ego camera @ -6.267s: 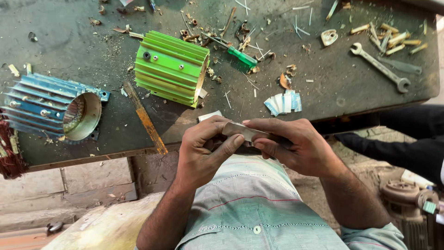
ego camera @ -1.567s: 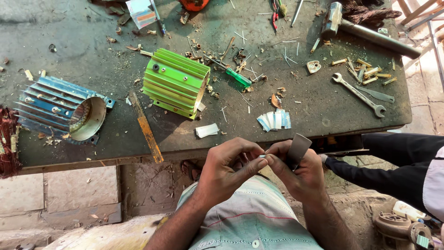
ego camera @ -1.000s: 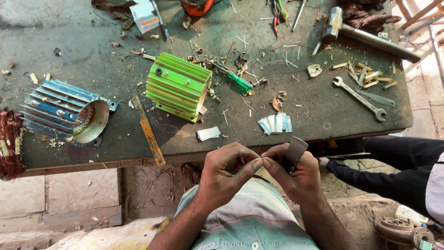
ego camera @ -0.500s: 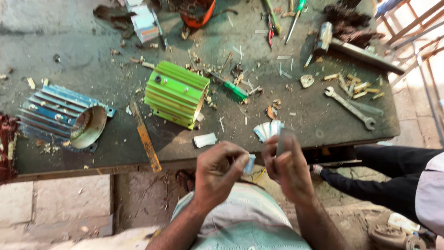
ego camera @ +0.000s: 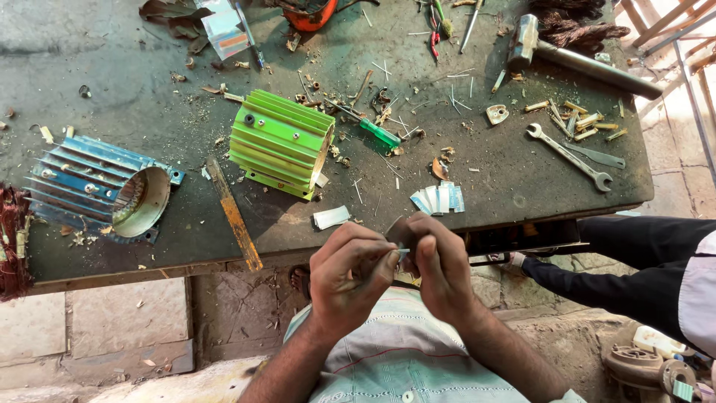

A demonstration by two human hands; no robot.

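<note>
While both hands meet just off the near edge of the workbench (ego camera: 112, 112), the left hand (ego camera: 350, 272) pinches a small pale slip of insulation paper (ego camera: 403, 254) between thumb and forefinger, and the right hand (ego camera: 440, 269) closes its fingers on the same slip from the other side; most of the slip is hidden behind the fingers, so its full shape cannot be told. Both hands hang over the person's striped shirt (ego camera: 403, 358), close to the bench edge but not resting on it. Just beyond the knuckles, near that near edge, lies a fan of cut paper strips (ego camera: 438, 199) in white and blue, and to its left a single folded white piece (ego camera: 331, 217). Farther in, toward the middle of the bench, a green finned motor housing (ego camera: 282, 142) lies on its side, with a green-handled screwdriver (ego camera: 369, 127) just beside its right end among scattered chips and wire scraps. A worn flat wooden stick (ego camera: 233, 214) runs from beside the housing down to the near edge. At the left edge sits a blue finned motor housing (ego camera: 97, 186), its open bore turned toward the near side, and copper winding wire (ego camera: 11, 239) shows at the very left. Toward the right edge lie a combination spanner (ego camera: 568, 157) and, near the far right corner, a hammer (ego camera: 574, 58). Another person's dark sleeve (ego camera: 626, 261) reaches in below the bench's right end.
</note>
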